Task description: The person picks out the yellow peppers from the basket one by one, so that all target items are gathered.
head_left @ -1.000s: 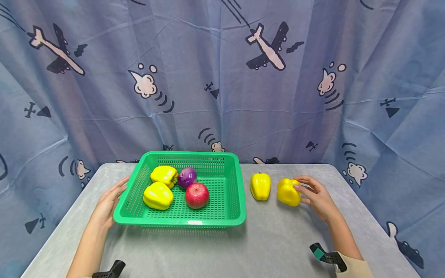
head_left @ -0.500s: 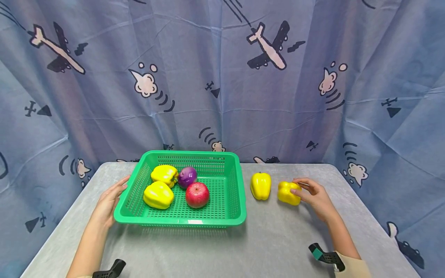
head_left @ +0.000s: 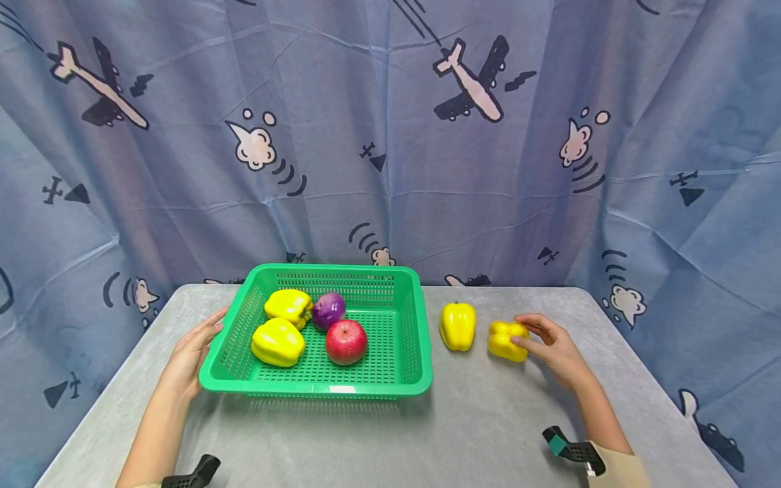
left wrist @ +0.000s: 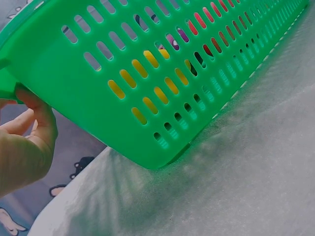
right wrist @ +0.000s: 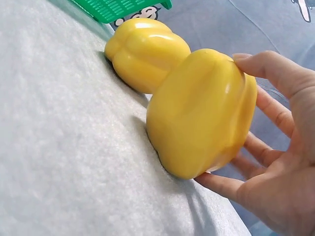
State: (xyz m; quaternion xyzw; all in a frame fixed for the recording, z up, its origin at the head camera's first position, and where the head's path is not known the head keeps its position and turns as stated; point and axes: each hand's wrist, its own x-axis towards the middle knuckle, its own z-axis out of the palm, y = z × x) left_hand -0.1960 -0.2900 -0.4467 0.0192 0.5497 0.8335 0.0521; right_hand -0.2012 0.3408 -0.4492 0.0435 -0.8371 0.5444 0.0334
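Observation:
In the head view, a green plastic basket [head_left: 317, 390] stands left of centre on the table. At its left side, my left hand [head_left: 188, 356] grips the rim; the left wrist view shows curled fingers [left wrist: 42, 115] under the edge. My right hand [head_left: 560, 354] holds a yellow bell pepper [head_left: 503, 341] at the table's right. The right wrist view has thumb and fingers spread around this pepper [right wrist: 197, 113], its lower end right at the tabletop. Another yellow bell pepper [head_left: 457, 327] stands upright just left of it.
Inside the basket lie two yellow bell peppers, one behind [head_left: 287, 306] and one in front [head_left: 277, 343], a purple onion [head_left: 329, 310] and a round red fruit [head_left: 346, 343]. A blue curtain [head_left: 390, 135] with printed planes hangs behind the grey table [head_left: 390, 447].
My right hand has tipped its pepper over and lowered it slightly, with the thumb lower on it now. The left hand and the basket have stayed in place.

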